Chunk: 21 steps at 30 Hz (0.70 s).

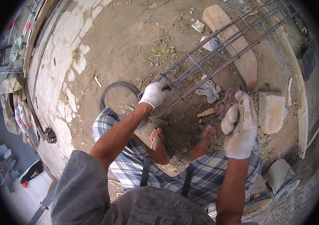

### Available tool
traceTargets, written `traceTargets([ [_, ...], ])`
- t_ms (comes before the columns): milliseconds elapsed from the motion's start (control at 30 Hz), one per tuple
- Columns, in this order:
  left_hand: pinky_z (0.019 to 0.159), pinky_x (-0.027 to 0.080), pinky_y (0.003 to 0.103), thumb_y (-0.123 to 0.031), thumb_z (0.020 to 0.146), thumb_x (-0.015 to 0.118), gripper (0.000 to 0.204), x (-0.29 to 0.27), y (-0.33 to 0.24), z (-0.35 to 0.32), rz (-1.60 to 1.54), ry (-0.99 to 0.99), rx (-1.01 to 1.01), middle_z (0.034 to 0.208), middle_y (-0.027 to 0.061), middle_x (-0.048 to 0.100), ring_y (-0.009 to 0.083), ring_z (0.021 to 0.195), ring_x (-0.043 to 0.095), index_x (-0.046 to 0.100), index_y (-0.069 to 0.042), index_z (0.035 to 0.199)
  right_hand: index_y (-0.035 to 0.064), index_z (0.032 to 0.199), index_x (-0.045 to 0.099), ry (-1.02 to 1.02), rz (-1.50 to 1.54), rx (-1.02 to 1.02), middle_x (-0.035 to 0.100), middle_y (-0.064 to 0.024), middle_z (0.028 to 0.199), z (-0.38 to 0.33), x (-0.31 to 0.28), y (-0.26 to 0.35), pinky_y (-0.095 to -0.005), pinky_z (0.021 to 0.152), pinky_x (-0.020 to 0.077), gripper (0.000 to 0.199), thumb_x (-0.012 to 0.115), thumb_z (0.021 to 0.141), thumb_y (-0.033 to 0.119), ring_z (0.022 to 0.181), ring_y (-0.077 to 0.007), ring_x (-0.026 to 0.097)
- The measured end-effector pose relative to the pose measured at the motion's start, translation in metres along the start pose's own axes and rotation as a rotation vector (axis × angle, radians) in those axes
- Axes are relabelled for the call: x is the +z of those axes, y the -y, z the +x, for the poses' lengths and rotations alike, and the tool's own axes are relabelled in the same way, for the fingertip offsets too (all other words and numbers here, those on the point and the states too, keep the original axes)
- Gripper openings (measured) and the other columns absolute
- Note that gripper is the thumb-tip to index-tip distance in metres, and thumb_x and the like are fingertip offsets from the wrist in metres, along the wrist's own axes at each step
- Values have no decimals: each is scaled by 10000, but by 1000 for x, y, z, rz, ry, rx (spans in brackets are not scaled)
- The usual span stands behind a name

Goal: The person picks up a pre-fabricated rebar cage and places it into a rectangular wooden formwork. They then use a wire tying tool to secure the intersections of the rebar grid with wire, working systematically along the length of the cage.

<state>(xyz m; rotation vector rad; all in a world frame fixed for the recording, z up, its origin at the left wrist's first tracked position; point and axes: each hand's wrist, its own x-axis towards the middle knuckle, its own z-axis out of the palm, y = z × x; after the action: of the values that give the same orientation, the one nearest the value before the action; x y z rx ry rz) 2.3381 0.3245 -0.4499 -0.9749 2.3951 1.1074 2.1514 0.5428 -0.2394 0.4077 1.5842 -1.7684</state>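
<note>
My left hand (154, 94), in a white knit glove, is closed round the near end of a steel rebar cage (238, 56). The cage slants away to the far right, its long bars joined by square stirrups. Raised over my right knee, my right hand (241, 125) wears a white glove with dark dots. Its fingers are curled toward the thumb, and whatever they may hold is hidden. A coil of thin wire (109, 87) lies on the dirt beside my left hand. Just beyond my right hand are a crumpled reddish cloth (227, 104) and a loose white glove (208, 91).
Under the cage's far part lies a thick wooden plank (247, 71). A pale block (272, 112) sits right of my right hand, near a long board (301, 127). Two buckets, one grey (280, 174), stand at lower right. Broken concrete paving (56, 75) runs along the left.
</note>
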Motion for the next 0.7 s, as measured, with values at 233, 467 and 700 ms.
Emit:
traceTargets([
  [233,947,539,448,-178,878,709,374,-23,-15,4,146,106,101,1153,259,717,420,1121,679,721,-25,1218,78,1240,650,53,76,-244,517,33,699,-11,7,-12,-251,446,342,293,549,1097,313,507,-78,435],
  [467,812,598,352,-234,911,765,521,-60,-4,11,-147,432,152,1196,108,728,210,1018,697,635,-26,1371,56,1230,661,61,30,-309,583,10,713,-25,17,-25,-253,427,330,295,591,1083,302,508,-77,458],
  [700,872,554,370,-212,893,761,501,-42,46,2,105,377,343,1102,109,741,208,982,701,654,-16,1342,42,1213,661,64,-108,-351,561,13,676,-29,17,-28,-245,422,293,345,599,1075,352,488,-70,431],
])
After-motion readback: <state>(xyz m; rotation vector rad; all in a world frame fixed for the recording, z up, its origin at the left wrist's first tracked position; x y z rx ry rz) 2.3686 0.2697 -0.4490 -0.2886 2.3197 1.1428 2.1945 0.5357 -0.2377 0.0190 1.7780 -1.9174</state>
